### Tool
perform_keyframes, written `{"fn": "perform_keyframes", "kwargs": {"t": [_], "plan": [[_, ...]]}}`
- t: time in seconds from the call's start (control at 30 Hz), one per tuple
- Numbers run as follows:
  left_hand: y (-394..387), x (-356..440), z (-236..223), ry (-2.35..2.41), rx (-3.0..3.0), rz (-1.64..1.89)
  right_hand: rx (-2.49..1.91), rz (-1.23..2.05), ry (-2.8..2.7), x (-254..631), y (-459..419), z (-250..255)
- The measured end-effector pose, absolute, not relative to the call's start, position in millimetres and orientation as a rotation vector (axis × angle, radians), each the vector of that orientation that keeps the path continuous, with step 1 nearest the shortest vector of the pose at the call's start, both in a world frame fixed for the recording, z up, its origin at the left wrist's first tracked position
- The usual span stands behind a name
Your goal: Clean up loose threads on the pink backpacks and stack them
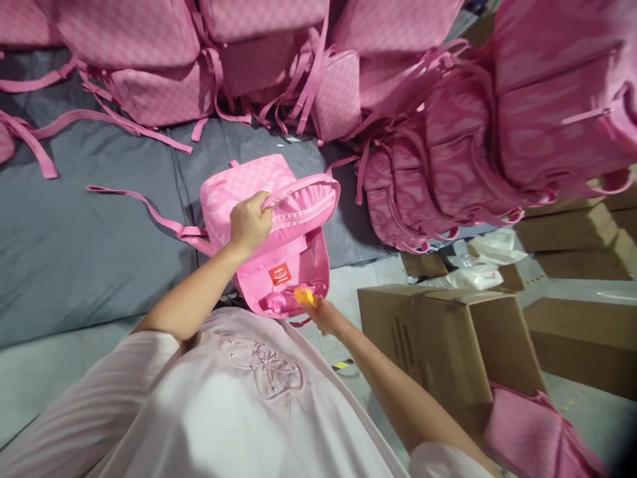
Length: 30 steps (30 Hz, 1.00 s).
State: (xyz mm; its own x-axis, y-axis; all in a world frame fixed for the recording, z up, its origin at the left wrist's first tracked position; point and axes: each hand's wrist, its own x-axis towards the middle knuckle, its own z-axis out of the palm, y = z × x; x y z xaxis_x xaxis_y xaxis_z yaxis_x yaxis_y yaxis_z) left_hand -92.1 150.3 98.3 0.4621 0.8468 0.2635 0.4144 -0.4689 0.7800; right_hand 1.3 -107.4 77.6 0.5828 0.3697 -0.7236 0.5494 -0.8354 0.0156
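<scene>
A pink backpack lies at the near edge of the grey-covered surface, its main compartment unzipped and gaping toward me. My left hand is closed around the edge of its raised flap. Inside shows a red label with white print, and bunched pink material rests near the lower rim. A small yellow tool, its kind unclear, is gripped by my right hand at the opening's lower right. One loose pink strap trails left from the bag.
Several pink checkered backpacks line the far side, straps hanging forward. More pink backpacks stand at right. Open cardboard boxes and white plastic bags sit on the floor at right, with a pink bag below.
</scene>
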Motion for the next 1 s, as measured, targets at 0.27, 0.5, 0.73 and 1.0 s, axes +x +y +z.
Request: {"fn": "perform_keyframes", "kwargs": {"t": [0.27,0.5,0.73,1.0], "plan": [[141.4,-92.7,99.7,0.794,2.108,0.866,2.486,-0.828,1.427,9.4,-19.3,-3.3],[152.6,-94.4,90.2,0.832,2.121,0.945,2.782,-0.670,1.157,7.5,-12.6,-27.9],[154.3,-83.2,102.1,0.593,2.321,0.912,2.898,-0.652,1.045,5.5,-23.2,-19.8],[191.5,-57.8,122.3,0.199,2.567,0.698,2.845,-0.738,1.047,15.4,-8.2,12.3]]}}
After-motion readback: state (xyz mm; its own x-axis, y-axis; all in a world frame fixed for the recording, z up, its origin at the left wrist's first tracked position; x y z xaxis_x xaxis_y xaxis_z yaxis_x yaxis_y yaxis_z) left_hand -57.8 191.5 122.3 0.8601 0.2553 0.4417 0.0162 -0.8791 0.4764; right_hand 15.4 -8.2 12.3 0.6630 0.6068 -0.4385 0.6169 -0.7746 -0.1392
